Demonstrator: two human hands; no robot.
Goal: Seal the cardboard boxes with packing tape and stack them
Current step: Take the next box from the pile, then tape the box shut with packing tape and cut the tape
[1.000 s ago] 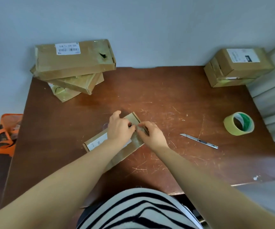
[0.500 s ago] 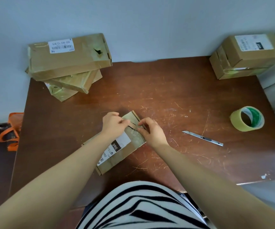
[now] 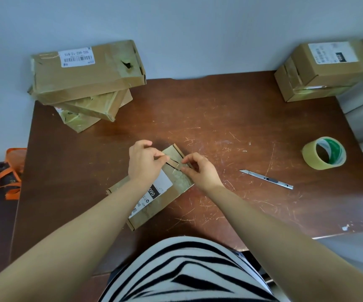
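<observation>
Our flat box (image 3: 177, 182) lies slantwise on the table (image 3: 219, 118) at the centre of the frame. Our left hand (image 3: 144, 164) pinches one edge of the split at its upper end, and our right hand (image 3: 200, 171) pinches the other edge. To the right lie the knife (image 3: 266, 179) and, further right, the tape roll (image 3: 309, 154). A stack of boxes (image 3: 84, 73) sits at upper left, and two more boxes (image 3: 328, 68) at upper right.

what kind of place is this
Likely a home or back-room parcel-packing desk: a wooden table against a wall, stacks of taped, labelled cardboard boxes at both far corners, and a roll of packing tape and a utility knife near the small box the left hand and right hand pinch.
</observation>
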